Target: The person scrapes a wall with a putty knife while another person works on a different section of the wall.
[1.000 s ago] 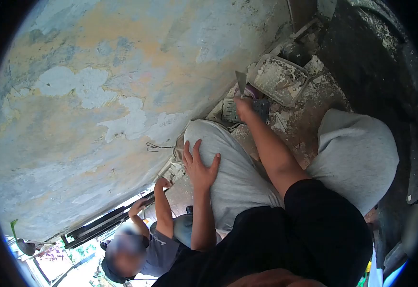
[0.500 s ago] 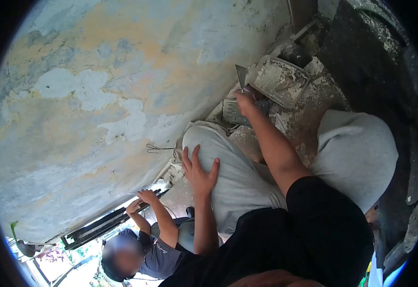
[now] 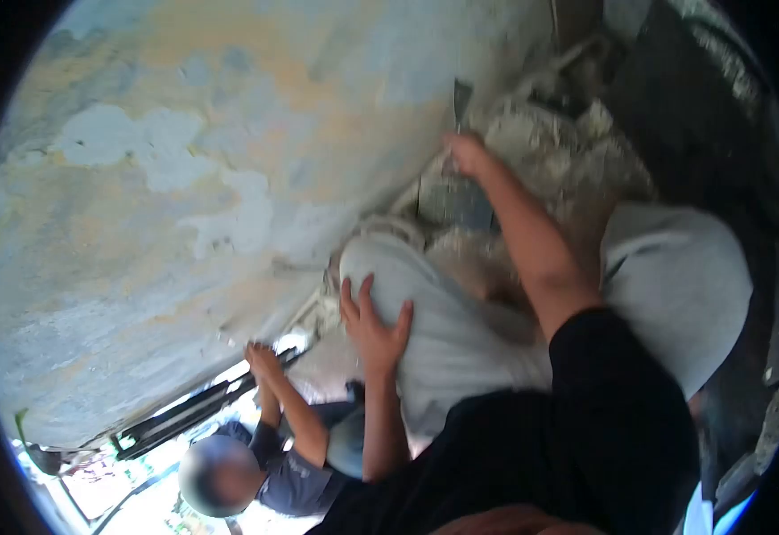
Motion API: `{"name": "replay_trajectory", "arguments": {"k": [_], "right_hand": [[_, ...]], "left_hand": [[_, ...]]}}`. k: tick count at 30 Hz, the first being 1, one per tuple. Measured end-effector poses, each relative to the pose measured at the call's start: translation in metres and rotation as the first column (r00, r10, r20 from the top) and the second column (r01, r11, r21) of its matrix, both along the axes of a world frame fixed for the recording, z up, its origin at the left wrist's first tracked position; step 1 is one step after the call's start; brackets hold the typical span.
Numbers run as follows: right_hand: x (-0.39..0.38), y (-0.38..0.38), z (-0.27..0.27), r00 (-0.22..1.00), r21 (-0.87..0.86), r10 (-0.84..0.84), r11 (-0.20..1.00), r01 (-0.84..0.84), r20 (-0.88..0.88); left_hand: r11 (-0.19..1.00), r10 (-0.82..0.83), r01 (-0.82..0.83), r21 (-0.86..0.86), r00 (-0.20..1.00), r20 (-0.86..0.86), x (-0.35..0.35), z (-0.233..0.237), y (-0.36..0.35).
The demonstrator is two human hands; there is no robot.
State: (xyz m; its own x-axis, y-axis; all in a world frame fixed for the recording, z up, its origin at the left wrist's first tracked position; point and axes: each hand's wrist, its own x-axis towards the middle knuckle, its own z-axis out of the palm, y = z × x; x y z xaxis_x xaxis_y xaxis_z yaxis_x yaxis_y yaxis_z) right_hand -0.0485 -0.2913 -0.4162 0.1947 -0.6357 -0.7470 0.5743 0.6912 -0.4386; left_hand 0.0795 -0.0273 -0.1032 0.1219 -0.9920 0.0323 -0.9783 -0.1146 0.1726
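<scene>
Our left hand (image 3: 373, 325) lies flat and open on our left knee (image 3: 434, 294), bracing the crouch. Just beside that knee a co-worker's hand (image 3: 264, 361) reaches to the foot of the wall (image 3: 184, 178), so flakes we loosen could drop onto that person. Beyond the knee our right hand (image 3: 468, 153) is clenched on a putty knife (image 3: 461, 94), blade up against the peeling wall. The view is blurred, but we judge that a slip on loose paint could skid the blade or upset our balance.
</scene>
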Motion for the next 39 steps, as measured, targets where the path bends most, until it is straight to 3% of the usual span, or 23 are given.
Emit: {"name": "replay_trajectory", "arguments": {"k": [1, 3, 5, 6, 9, 11, 12, 13, 15, 16, 18, 20, 22, 23, 25, 27, 29, 31, 32, 35, 37, 39], "right_hand": [[0.008, 0.051, 0.005, 1.0, 0.067, 0.025, 0.997, -0.027, 0.018], [-0.042, 0.03, 0.072, 0.997, 0.052, -0.072, 0.996, 0.074, -0.042], [-0.018, 0.069, 0.043, 0.999, 0.058, -0.02, 0.998, 0.017, 0.037], [-0.004, 0.073, 0.049, 0.985, -0.026, -0.153, 0.988, 0.151, -0.083], [-0.009, 0.071, 0.09, 0.99, 0.126, 0.002, 0.992, 0.016, -0.139], [-0.037, 0.019, 0.083, 0.992, 0.06, 0.028, 0.998, -0.035, 0.125], [-0.026, 0.009, 0.058, 0.985, 0.02, 0.171, 0.985, -0.171, 0.016], [-0.016, 0.043, 0.059, 0.984, 0.063, 0.176, 0.982, -0.178, 0.043], [-0.038, 0.03, 0.09, 0.995, 0.013, -0.094, 0.995, 0.094, -0.033], [-0.035, 0.027, 0.043, 0.998, -0.001, -0.051, 0.999, 0.051, 0.047], [-0.006, 0.07, 0.004, 1.0, 0.025, -0.007, 1.0, 0.006, 0.028], [-0.012, 0.061, 0.016, 1.0, -0.012, -0.008, 1.0, 0.008, -0.028], [0.004, 0.085, 0.049, 0.986, 0.135, 0.119, 0.986, -0.102, -0.119], [-0.009, 0.06, 0.037, 0.985, 0.123, 0.117, 0.987, -0.101, -0.126], [-0.025, 0.006, -0.008, 0.982, -0.052, 0.071, 0.997, -0.062, 0.177], [-0.035, 0.049, 0.064, 0.977, 0.116, -0.016, 0.993, -0.009, 0.211], [-0.055, 0.03, 0.069, 0.999, 0.066, 0.045, 0.997, -0.045, -0.001], [-0.016, 0.067, 0.036, 0.999, 0.132, 0.024, 0.991, -0.029, 0.044], [-0.003, 0.074, 0.037, 0.992, 0.024, -0.095, 0.995, 0.097, -0.084], [-0.011, 0.056, 0.071, 0.982, 0.124, -0.071, 0.988, 0.094, -0.173], [-0.023, 0.0, 0.065, 0.99, 0.062, 0.142, 0.988, -0.143, 0.018], [0.004, 0.053, 0.04, 0.99, 0.101, 0.102, 0.989, -0.112, 0.096]], "left_hand": [[0.999, 0.016, -0.015, 0.03, 1.0, -0.012, 0.0, 0.009, 0.019], [0.999, 0.008, -0.012, -0.039, 0.995, -0.101, 0.0, -0.006, 0.007], [0.999, 0.041, -0.041, 0.03, 0.999, -0.004, -0.003, 0.012, 0.024], [1.0, 0.019, -0.019, 0.017, 1.0, -0.015, 0.003, 0.008, 0.022], [1.0, -0.011, 0.011, 0.021, 1.0, -0.003, 0.003, 0.006, 0.019], [1.0, -0.016, 0.016, 0.0, 1.0, -0.01, 0.002, 0.002, 0.015], [1.0, -0.018, 0.018, 0.006, 1.0, -0.01, 0.005, 0.004, 0.021], [0.998, -0.011, 0.011, 0.054, 1.0, 0.008, 0.013, 0.012, 0.041], [1.0, -0.018, 0.018, -0.023, 1.0, -0.013, 0.018, -0.006, 0.028], [1.0, 0.001, -0.001, -0.007, 1.0, -0.002, 0.014, -0.002, 0.027], [1.0, 0.016, -0.016, 0.027, 1.0, 0.016, 0.02, 0.006, 0.043], [1.0, 0.017, -0.017, 0.016, 1.0, 0.001, 0.015, -0.001, 0.023], [0.999, 0.014, -0.014, 0.037, 1.0, -0.005, 0.01, 0.004, 0.025], [0.999, -0.003, 0.004, 0.039, 1.0, -0.011, 0.008, 0.002, 0.016], [1.0, 0.005, -0.005, 0.003, 0.999, -0.032, 0.006, -0.007, 0.004], [0.999, -0.009, 0.01, 0.047, 0.999, -0.035, 0.016, 0.006, 0.033], [1.0, -0.021, 0.021, 0.008, 1.0, 0.011, 0.013, -0.003, 0.017], [0.999, -0.002, 0.002, 0.038, 1.0, -0.011, 0.013, 0.004, 0.034], [0.999, -0.017, 0.017, 0.03, 1.0, -0.001, 0.011, 0.001, 0.022], [0.999, -0.011, 0.011, 0.034, 1.0, 0.0, 0.002, 0.001, 0.01], [0.999, -0.037, 0.037, 0.022, 0.999, 0.009, 0.007, -0.002, 0.017], [0.997, -0.016, 0.014, 0.069, 1.0, 0.021, 0.02, 0.01, 0.051]]}}
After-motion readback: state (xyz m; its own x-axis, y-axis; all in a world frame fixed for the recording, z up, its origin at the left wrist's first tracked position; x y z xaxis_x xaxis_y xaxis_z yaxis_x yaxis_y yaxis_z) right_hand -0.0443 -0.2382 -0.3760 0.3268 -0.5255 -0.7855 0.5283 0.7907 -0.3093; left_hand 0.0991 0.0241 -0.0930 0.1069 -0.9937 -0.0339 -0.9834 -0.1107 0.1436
